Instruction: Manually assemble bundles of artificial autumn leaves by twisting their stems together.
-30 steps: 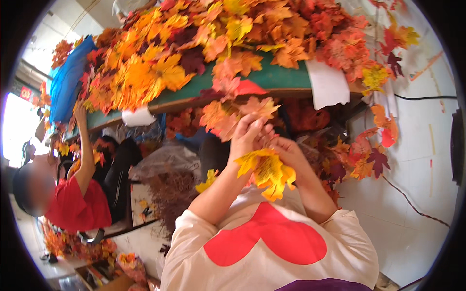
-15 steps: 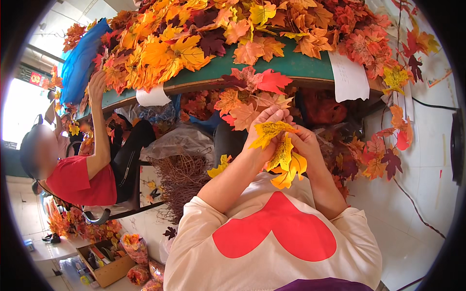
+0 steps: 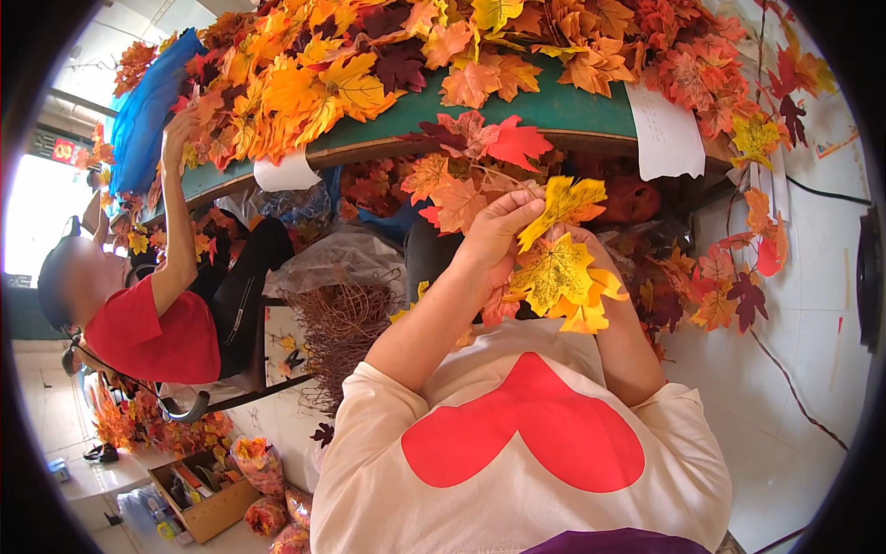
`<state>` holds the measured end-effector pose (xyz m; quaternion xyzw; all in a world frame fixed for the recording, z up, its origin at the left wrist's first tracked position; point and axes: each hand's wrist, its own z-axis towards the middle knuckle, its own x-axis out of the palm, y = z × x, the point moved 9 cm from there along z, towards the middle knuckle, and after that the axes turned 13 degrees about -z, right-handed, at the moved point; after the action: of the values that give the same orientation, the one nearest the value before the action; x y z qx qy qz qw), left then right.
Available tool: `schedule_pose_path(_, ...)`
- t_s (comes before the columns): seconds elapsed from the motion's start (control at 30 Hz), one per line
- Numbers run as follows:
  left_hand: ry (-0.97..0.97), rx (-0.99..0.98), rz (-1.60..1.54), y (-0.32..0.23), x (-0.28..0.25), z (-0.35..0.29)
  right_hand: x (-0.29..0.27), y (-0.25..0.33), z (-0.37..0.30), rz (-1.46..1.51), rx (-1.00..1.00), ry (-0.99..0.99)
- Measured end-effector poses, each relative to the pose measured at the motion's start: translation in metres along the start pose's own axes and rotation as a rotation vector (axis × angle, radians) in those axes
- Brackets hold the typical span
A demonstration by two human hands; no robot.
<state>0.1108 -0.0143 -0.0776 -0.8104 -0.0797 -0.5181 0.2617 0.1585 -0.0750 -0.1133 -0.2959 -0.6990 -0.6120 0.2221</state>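
Plainly pinching a thin stem (image 3: 500, 174) with the left hand (image 3: 498, 229), thumb to forefinger. Spread from two to four o'clock of that hand, yellow leaves (image 3: 554, 272); mostly behind them, at three, the right hand (image 3: 591, 244) — cannot tell how far open, or gripping what. Just past the left fingers at ten, orange leaves (image 3: 459, 205). Farther out at eight, tangled brown wires (image 3: 337, 337); toward nine, a red-shirted co-worker (image 3: 152, 332) with one arm raised toward the green table (image 3: 572, 109). Heaped on top at eleven, a mixed leaf pile (image 3: 314, 88); hanging over the edge at two, a white paper sheet (image 3: 666, 138).
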Motion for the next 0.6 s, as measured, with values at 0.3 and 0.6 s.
schedule_pose_path(0.3, 0.005, -0.071, 0.143, 0.001, -0.022, 0.015, 0.007, 0.009, -0.003, 0.219, 0.044, -0.097)
schedule_pose_path(0.6, 0.124, -0.205, 0.186, 0.002, -0.011, 0.007, 0.007, 0.024, 0.004, 0.335, -0.111, 0.054)
